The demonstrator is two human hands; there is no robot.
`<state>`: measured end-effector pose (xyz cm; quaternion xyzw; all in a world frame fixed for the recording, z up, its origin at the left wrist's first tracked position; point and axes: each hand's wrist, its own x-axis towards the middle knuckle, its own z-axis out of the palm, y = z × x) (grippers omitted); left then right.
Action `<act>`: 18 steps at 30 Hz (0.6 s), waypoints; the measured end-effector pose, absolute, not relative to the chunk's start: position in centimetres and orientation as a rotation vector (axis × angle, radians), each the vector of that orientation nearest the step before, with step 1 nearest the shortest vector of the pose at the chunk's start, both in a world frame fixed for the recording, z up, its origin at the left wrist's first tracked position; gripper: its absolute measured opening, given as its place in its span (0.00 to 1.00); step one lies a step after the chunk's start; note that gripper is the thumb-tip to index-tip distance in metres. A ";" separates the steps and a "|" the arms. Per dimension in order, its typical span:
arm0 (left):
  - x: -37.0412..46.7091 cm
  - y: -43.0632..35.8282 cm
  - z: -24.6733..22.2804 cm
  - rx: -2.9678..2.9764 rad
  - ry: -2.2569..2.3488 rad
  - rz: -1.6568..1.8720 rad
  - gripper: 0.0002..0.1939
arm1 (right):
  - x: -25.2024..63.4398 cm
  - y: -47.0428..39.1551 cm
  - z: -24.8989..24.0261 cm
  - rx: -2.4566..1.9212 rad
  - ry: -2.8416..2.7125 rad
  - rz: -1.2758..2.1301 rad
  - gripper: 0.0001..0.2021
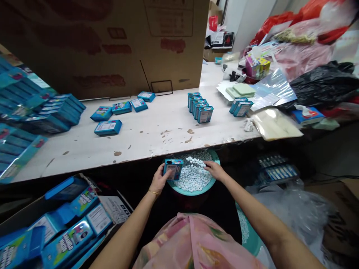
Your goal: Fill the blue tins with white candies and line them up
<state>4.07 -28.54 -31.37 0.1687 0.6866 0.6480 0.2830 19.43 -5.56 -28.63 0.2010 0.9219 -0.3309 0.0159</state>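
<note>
In the head view, the left hand (160,180) holds a small blue box (174,171) over the left side of the turquoise basin (193,193); it looks light and crushable, best pinched gently by its narrow edges. Inside the basin, the right hand (215,170) meets white pellets (194,178), probably smooth and slippery; I can't tell whether it grips any.

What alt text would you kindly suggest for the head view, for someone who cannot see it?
A person's left hand holds a small blue box at a turquoise basin of white pellets, while the right hand touches the pellets. More blue boxes stand and lie on the white table beyond.
</note>
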 end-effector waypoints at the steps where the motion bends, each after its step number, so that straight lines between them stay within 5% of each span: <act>1: 3.8 -28.6 -31.4 0.500 1.890 1.699 0.29 | 19.5 -5.3 -27.6 0.596 2.882 -1.020 0.16; 9: 4.4 -26.1 -29.7 0.834 2.027 1.523 0.22 | 17.6 -5.4 -19.4 0.292 2.870 -0.824 0.16; 18: 4.4 -25.3 -29.8 0.908 2.077 1.417 0.22 | 14.2 -8.0 -14.9 0.170 2.816 -0.077 0.13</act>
